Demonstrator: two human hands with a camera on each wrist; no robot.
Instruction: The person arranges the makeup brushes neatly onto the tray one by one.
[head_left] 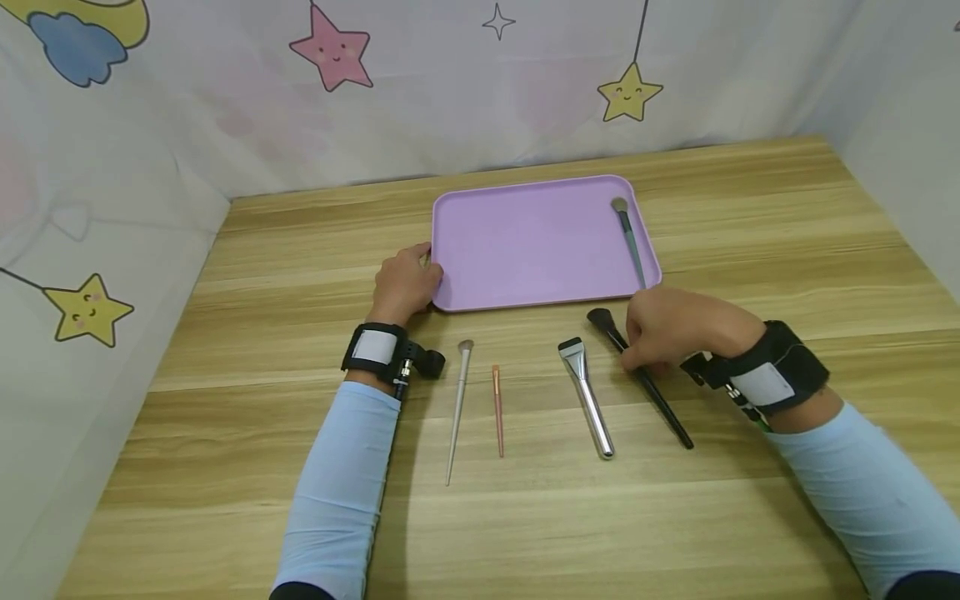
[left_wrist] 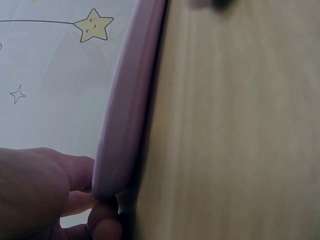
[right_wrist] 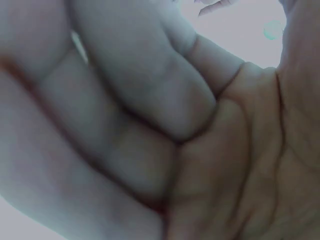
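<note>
My left hand [head_left: 405, 286] pinches the near left corner of a lilac tray [head_left: 517, 242]; in the left wrist view the thumb lies on one side of the tray's rim [left_wrist: 125, 110] and fingertips curl beneath. A green-handled makeup brush [head_left: 630, 242] lies in the tray along its right side. My right hand [head_left: 686, 325] holds a black makeup brush [head_left: 663, 408] around the middle of its handle, bristles toward the tray. Curled fingers [right_wrist: 145, 85] fill the right wrist view, which hides that brush. Left of it lies a flat-headed silver brush [head_left: 588, 400].
A slim pale brush [head_left: 458, 408] and a short rose-coloured brush [head_left: 498, 412] lie on the wooden table [head_left: 225, 467], in front of the tray. Behind the table hangs a white curtain [head_left: 450, 108] printed with stars.
</note>
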